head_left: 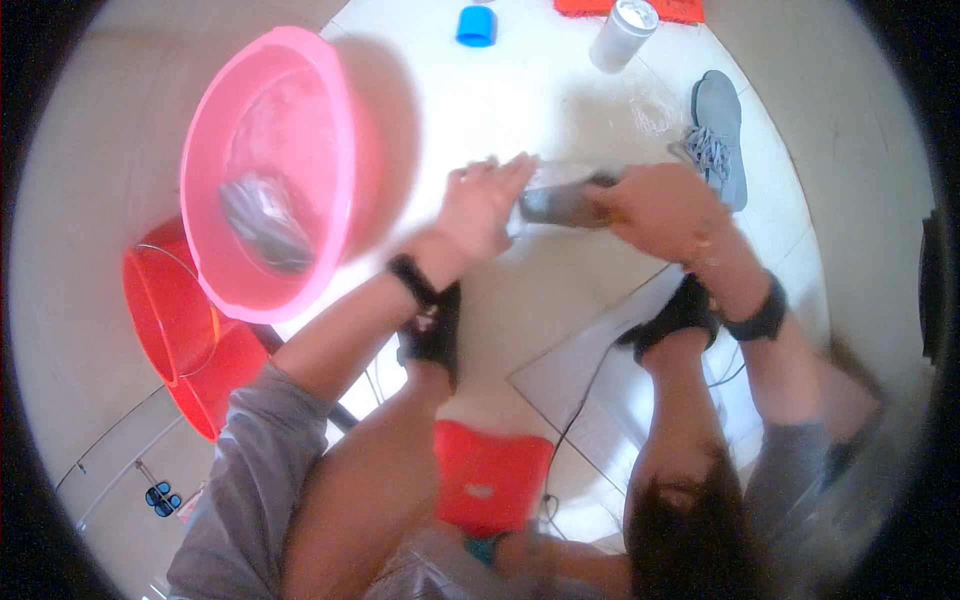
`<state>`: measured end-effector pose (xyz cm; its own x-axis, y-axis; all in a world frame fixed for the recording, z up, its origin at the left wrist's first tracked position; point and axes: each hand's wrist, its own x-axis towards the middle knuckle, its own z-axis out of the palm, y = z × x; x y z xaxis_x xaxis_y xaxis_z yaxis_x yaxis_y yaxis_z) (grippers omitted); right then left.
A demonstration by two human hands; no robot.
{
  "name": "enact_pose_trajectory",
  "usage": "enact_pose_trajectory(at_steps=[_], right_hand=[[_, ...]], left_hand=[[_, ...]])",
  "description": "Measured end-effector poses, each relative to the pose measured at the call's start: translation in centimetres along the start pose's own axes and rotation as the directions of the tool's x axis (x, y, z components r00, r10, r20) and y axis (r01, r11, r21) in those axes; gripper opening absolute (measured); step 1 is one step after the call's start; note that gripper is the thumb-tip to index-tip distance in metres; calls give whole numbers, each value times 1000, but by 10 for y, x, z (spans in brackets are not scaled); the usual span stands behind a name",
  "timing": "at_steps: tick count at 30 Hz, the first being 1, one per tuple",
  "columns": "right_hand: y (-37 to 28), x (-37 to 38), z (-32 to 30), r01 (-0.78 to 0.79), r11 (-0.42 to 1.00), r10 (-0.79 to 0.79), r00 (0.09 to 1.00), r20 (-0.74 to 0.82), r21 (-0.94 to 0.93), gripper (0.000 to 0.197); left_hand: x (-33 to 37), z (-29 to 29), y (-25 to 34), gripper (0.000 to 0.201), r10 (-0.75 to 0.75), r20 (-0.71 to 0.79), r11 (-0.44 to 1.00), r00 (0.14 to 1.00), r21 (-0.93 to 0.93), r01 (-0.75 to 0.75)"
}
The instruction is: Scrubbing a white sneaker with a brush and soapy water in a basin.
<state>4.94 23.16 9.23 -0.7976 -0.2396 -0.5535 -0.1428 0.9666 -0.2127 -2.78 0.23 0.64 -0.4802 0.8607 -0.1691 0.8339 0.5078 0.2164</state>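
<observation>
My left hand (478,208) and my right hand (655,208) both grip a grey shoe (560,200) held between them above the white tiled floor (520,100). The left hand clasps one end, its fingers spread over the shoe's edge. Around the other end the right hand is closed. The picture is blurred, so finer detail of the shoe is lost. A black band sits on each wrist. A second grey shoe (718,135) with laces lies on the floor just beyond my right hand.
A pink basin (275,170) with water and a dark submerged item (265,225) stands at left, a red bucket (175,325) beside it. A blue cup (477,26), a grey canister (622,33) and an orange object (630,8) sit at the far side. A red stool (490,475) is between my legs.
</observation>
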Motion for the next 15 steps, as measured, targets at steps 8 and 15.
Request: enact_pose_trajectory(at_steps=[8,15], right_hand=[[-31,68,66,380,911,-289,865,-410,159,20],[-20,-7,61,117,968,19,849,-529,223,29]], left_hand=[[4,7,-2,97,-47,81,980,996,-190,62],[0,14,-6,94,-7,-36,977,999,-214,-1]])
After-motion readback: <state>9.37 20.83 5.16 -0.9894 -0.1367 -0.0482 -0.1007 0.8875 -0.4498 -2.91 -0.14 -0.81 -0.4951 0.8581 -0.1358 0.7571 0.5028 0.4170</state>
